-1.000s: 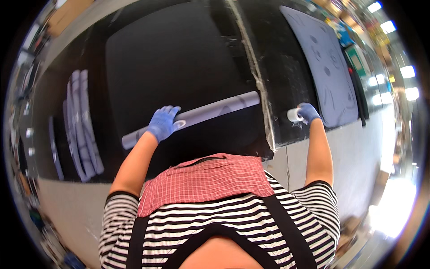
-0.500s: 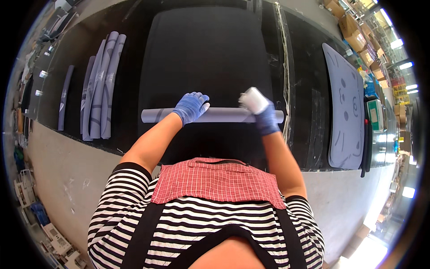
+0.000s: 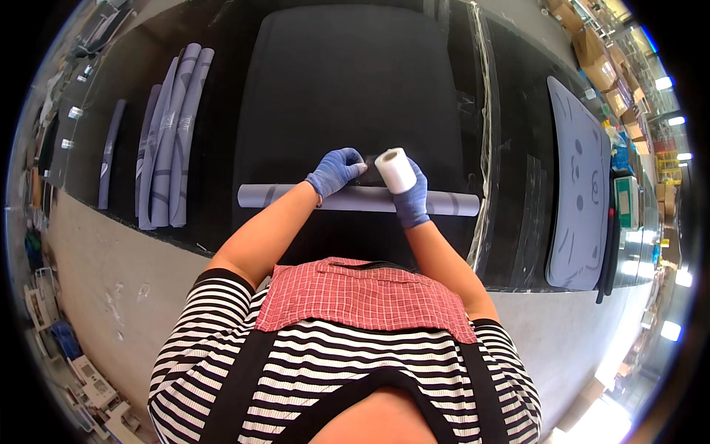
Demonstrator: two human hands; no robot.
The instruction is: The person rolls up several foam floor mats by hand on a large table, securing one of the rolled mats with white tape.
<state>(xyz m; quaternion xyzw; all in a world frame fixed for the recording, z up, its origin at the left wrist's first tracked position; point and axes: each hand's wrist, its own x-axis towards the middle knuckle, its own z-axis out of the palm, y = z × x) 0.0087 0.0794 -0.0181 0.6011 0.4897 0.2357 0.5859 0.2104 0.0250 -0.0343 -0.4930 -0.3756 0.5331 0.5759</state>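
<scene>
A rolled grey-lilac mat [image 3: 436,201] lies crosswise on the black table in front of me. My right hand [image 3: 412,200] is closed around a roll of clear film [image 3: 396,170], its whitish side and hollow core showing, held just above the rolled mat. My left hand [image 3: 338,173] is over the mat's middle, its thumb and fingers pinched together. Between the pinch and the roll runs a faint, shiny strip of film, hard to see against the black. Under the rolled mat a large black sheet with rounded corners [image 3: 351,81] lies flat.
To the left on the table lie several rolled mats [image 3: 164,140] side by side and a thinner single one [image 3: 112,155]. A flat grey mat with a drawn animal face [image 3: 579,185] lies at the right, with a green-and-white box [image 3: 626,201] beyond it. Cardboard boxes [image 3: 594,53] stand far right.
My right hand has swung inward to the left with the film roll, close to my left hand. My left hand has lifted off the mat and now pinches. The whole view has shifted slightly.
</scene>
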